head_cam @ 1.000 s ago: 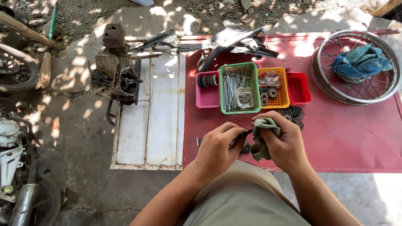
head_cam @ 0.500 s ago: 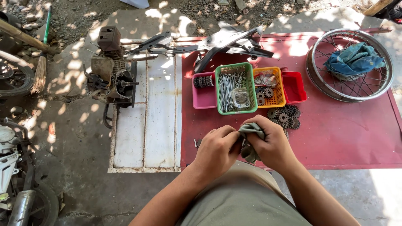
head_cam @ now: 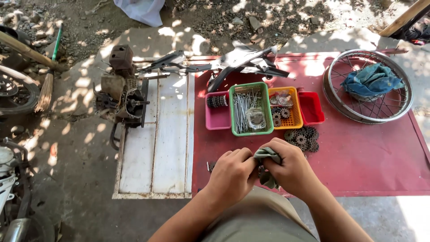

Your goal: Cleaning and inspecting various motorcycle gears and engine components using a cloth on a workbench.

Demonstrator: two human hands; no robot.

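My two hands meet just above my lap at the near edge of the red mat (head_cam: 358, 157). My right hand (head_cam: 291, 170) is closed around a grey-green cloth (head_cam: 268, 154), which bunches out above and below its fingers. My left hand (head_cam: 232, 174) is curled tight against the same cloth from the left, knuckles up. Whatever is wrapped between the hands is hidden. Just beyond my right hand lies a pile of dark sprockets (head_cam: 304, 135).
A pink tray (head_cam: 217, 120), a green tray (head_cam: 233, 112) of thin metal rods, an orange tray (head_cam: 293, 122) and a red tray (head_cam: 311, 110) stand in a row. A spoked wheel rim (head_cam: 358, 117) holds a blue rag (head_cam: 369, 80). An engine (head_cam: 121, 96) sits beside a white board (head_cam: 156, 148).
My hands have closed together; the thin dark piece seen between them a second ago is now covered by the cloth and fingers. The view has shifted slightly.
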